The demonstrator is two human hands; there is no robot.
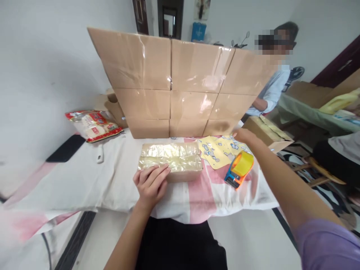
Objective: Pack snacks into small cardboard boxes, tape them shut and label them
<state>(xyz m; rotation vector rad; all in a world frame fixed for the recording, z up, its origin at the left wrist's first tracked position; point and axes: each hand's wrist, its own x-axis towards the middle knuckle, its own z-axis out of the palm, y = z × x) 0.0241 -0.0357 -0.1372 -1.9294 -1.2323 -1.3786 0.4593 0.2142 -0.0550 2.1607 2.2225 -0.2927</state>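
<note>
My left hand (152, 184) rests on the front left of a small cardboard box (184, 175), its fingers lying over the lid. Shiny clear tape covers the top of this box. My right arm stretches far out to the right; my right hand (243, 135) is at the far corner of several yellow printed sheets (215, 152). Its fingers are small and blurred, so I cannot tell whether it grips a sheet. Nearer me, between the box and my right forearm, lies a tape dispenser (238, 170) with a yellow roll, an orange side and a blue front.
Stacked cardboard boxes (191, 108) form a wall at the table's back. On the left lie a red food bag (94, 125), a black phone-like slab (66, 148) and a white handle-like object (100, 153). Another taped box (267, 133) stands right; a person (274, 90) is behind.
</note>
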